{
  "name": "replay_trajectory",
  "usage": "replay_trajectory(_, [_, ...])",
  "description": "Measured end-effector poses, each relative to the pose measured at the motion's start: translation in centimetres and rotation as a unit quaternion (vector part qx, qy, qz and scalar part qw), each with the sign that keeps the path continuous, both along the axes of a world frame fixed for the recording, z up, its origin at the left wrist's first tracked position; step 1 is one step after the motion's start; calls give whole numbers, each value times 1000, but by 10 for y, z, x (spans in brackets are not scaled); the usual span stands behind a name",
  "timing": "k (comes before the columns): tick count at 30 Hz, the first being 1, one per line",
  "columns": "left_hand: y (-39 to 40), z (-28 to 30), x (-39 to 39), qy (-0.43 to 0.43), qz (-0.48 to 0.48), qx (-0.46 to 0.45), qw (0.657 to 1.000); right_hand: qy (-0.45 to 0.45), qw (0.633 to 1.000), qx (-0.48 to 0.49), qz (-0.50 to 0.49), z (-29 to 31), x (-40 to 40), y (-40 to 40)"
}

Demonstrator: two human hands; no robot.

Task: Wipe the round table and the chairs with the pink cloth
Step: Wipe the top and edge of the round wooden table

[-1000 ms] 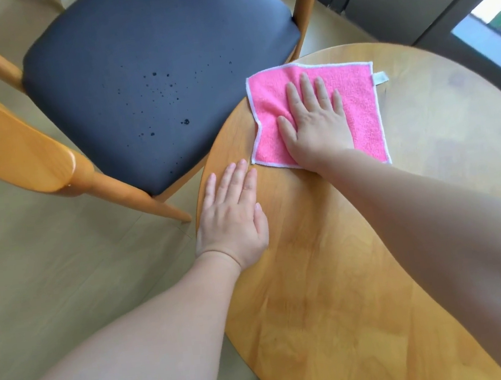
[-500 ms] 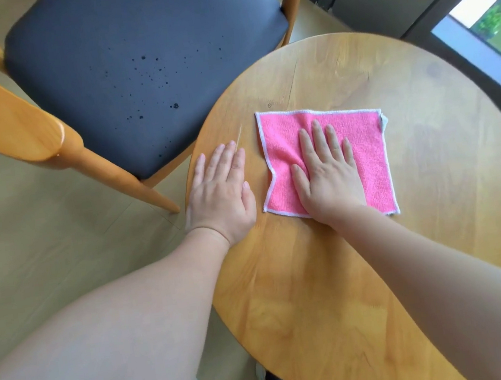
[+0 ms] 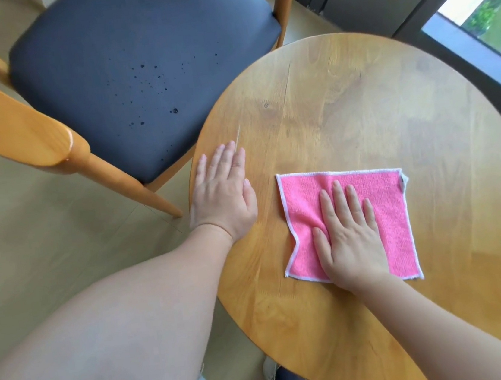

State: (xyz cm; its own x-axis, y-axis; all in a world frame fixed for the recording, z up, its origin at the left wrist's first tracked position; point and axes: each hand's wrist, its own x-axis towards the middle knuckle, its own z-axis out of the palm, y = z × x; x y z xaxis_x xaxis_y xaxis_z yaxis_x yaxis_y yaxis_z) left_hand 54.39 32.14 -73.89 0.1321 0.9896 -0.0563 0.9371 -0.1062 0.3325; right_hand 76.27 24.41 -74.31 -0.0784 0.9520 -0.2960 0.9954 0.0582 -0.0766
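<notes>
A pink cloth (image 3: 383, 198) with a white hem lies spread flat on the round wooden table (image 3: 343, 109), near its middle. My right hand (image 3: 349, 237) presses flat on the cloth's near half, fingers straight. Flat on the bare wood at the table's left edge rests my left hand (image 3: 222, 193), a hand's width left of the cloth. A wooden chair with a dark seat (image 3: 138, 61) stands to the table's upper left; small dark droplets dot the seat.
The chair's curved wooden backrest (image 3: 8, 131) juts in at the left, over the light floor. A dark wall and a window (image 3: 480, 13) run behind the table at the right. My feet show under the table's near edge.
My right hand has slid the cloth from the table's far left edge toward me, to the middle. My left hand stays flat at the left edge.
</notes>
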Motion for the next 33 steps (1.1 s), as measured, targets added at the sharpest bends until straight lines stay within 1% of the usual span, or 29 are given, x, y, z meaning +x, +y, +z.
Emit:
replay_trajectory(6, [2,-2,-2,-6,2,5,1000,5,1000,9,29,-2,-4,21])
replay_trajectory(10, [-4,0,1,-33,10,10,999,3,999,12,32,-2,-16,55])
replay_trajectory(15, [-1,5,3,-82,113,57,989,16,997,42,55,-2,-46,133])
replay_trajectory(21, [1,4,1,-127,150,78,977,25,993,53,107,-7,-92,192])
replay_trajectory(27, [-9,8,-11,-196,180,100,959,23,989,55,133,-11,-105,203])
replay_trajectory(30, [-36,5,-24,-188,198,103,956,22,990,57,125,-12,-103,202])
replay_trajectory(33, [-66,6,-40,-185,221,72,955,22,991,51,119,-13,-105,188])
